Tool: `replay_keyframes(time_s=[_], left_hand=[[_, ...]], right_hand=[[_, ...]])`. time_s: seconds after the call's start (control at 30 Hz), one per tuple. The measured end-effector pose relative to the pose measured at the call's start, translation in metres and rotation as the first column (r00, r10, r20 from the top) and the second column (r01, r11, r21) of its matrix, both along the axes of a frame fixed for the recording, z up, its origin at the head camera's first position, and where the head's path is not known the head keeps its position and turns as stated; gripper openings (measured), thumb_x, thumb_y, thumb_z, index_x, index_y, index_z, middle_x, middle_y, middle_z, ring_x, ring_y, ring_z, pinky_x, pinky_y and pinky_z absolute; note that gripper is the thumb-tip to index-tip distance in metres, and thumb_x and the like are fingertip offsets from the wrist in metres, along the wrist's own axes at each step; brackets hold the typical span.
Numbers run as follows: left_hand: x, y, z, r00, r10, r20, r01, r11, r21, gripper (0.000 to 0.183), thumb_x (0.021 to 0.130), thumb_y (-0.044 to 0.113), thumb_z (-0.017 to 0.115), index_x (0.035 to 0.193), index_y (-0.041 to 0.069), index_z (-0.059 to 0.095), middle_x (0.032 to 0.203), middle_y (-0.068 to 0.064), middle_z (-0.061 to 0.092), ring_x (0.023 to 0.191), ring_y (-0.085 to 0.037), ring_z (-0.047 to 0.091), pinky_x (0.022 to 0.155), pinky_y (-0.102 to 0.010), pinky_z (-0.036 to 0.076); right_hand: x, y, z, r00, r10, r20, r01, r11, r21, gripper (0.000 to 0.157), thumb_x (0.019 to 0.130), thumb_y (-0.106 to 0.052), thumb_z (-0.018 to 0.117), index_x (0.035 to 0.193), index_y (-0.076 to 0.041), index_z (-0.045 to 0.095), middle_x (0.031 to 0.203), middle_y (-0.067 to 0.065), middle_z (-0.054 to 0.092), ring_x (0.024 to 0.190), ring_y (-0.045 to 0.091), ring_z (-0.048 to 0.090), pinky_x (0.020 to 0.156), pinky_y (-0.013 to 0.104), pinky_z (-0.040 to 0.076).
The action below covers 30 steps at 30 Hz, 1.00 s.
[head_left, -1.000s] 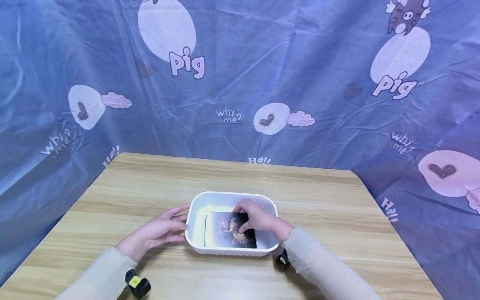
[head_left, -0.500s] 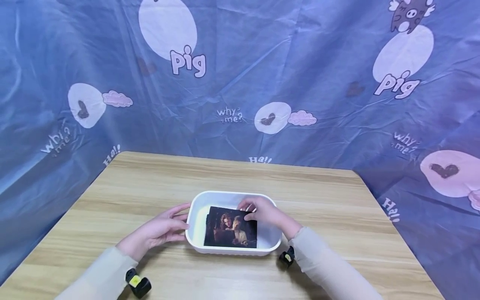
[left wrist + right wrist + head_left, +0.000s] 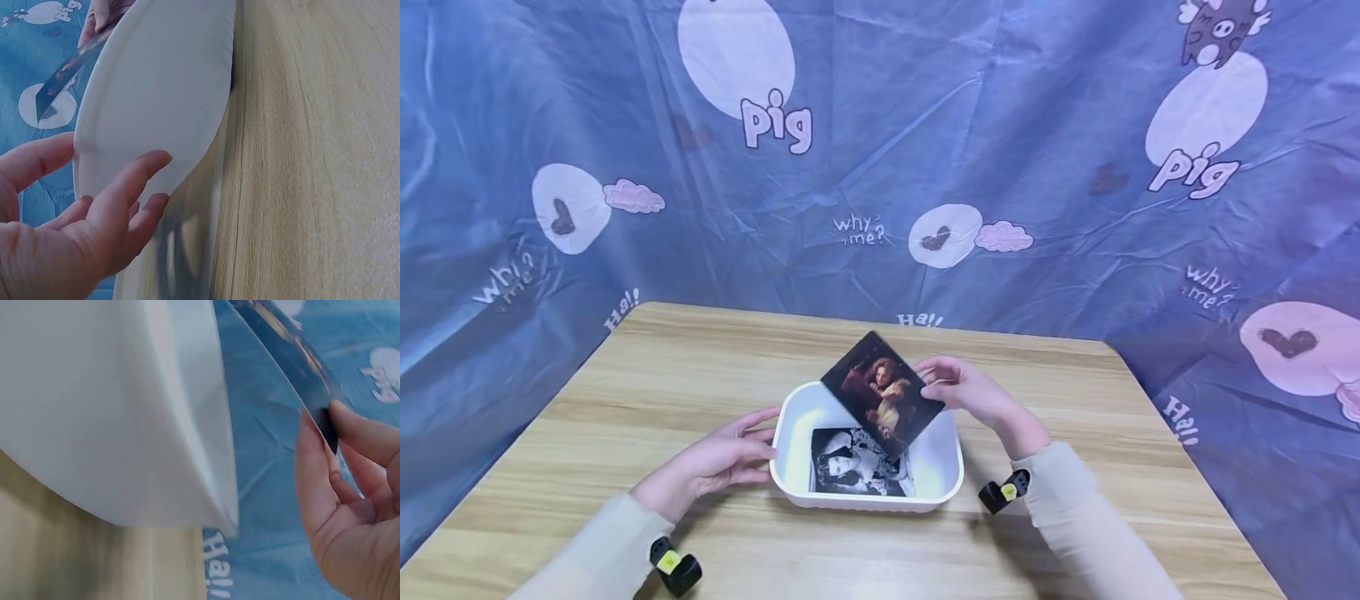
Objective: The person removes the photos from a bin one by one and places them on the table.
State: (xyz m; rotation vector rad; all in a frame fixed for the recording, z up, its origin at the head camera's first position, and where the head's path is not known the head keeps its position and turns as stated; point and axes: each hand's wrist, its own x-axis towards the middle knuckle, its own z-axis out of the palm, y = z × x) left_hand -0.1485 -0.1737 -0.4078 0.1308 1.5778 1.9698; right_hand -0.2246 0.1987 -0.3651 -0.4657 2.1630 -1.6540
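My right hand (image 3: 973,396) pinches a dark colour photo print (image 3: 880,387) by one corner. In the right wrist view the thumb lies on one face of the print (image 3: 294,353) and fingers on the other. The print is tilted above a white plastic bin (image 3: 872,502), partly over its back rim. Inside the bin lies a black-and-white photo (image 3: 853,467), its upper right part hidden by the raised print. My left hand (image 3: 722,458) is at the bin's left end, its fingers spread and touching the outer wall (image 3: 156,81) and rim.
The bin stands on a light wood-grain table (image 3: 700,358). A blue patterned cloth (image 3: 880,167) hangs behind and along both sides of the table. Each wrist wears a small black camera, the left one (image 3: 675,567) close to the tabletop.
My right hand has taken the dark photo print from the bin, lifting it up and to the right. The black-and-white photo beneath has come into view. My left hand has stayed at the bin's end.
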Motion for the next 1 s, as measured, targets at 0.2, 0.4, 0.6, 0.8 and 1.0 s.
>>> replay_keyframes(time_s=[0.2,0.4,0.6,0.8,1.0], left_hand=[[-0.002,0.001,0.002,1.0,0.0,0.001,0.0,1.0,-0.005,0.088,0.087,-0.004,0.057,0.154,0.001,0.0,0.154,-0.035,0.01,0.109,-0.028,0.064,0.093,-0.044,0.057],[-0.001,0.001,0.001,1.0,-0.001,-0.002,0.001,1.0,-0.008,0.088,0.088,-0.003,0.057,0.154,0.001,-0.001,0.154,-0.035,0.011,0.107,-0.027,0.065,0.091,-0.041,0.058],[-0.001,-0.001,0.002,1.0,0.001,-0.004,-0.001,1.0,0.006,0.088,0.088,-0.002,0.057,0.153,0.001,-0.002,0.153,-0.037,0.01,0.106,-0.028,0.065,0.091,-0.04,0.058],[0.001,-0.001,0.0,1.0,0.001,0.006,-0.001,1.0,-0.002,0.088,0.088,-0.002,0.057,0.154,0.002,-0.001,0.154,-0.036,0.01,0.109,-0.028,0.064,0.093,-0.043,0.057],[-0.001,-0.001,-0.002,1.0,0.004,-0.002,-0.004,1.0,-0.006,0.087,0.088,-0.002,0.057,0.154,0.002,0.001,0.154,-0.035,0.013,0.109,-0.027,0.064,0.093,-0.042,0.057]], right_hand=[[-0.009,0.028,0.004,0.988,-0.14,0.066,0.152,0.956,-0.25,0.038,0.091,0.006,0.054,0.102,-0.028,0.065,0.088,-0.009,0.068,0.08,0.005,0.066,0.072,0.019,0.059],[-0.02,0.059,0.002,0.946,-0.278,0.168,0.322,0.87,-0.372,0.035,0.094,0.006,0.049,0.1,-0.025,0.064,0.085,-0.007,0.07,0.076,0.004,0.066,0.068,0.018,0.059],[-0.029,0.081,-0.018,0.872,-0.392,0.293,0.477,0.812,-0.336,0.023,0.096,0.0,0.05,0.103,-0.02,0.058,0.079,-0.009,0.067,0.07,0.003,0.064,0.064,0.014,0.057],[-0.039,0.086,-0.048,0.84,-0.352,0.412,0.494,0.811,-0.314,0.023,0.097,0.003,0.047,0.113,-0.012,0.052,0.081,-0.006,0.071,0.076,0.005,0.068,0.071,0.015,0.06],[-0.051,0.076,-0.064,0.809,-0.364,0.462,0.523,0.805,-0.282,0.029,0.096,0.003,0.05,0.124,-0.007,0.047,0.08,-0.005,0.071,0.075,0.005,0.067,0.069,0.015,0.059]])
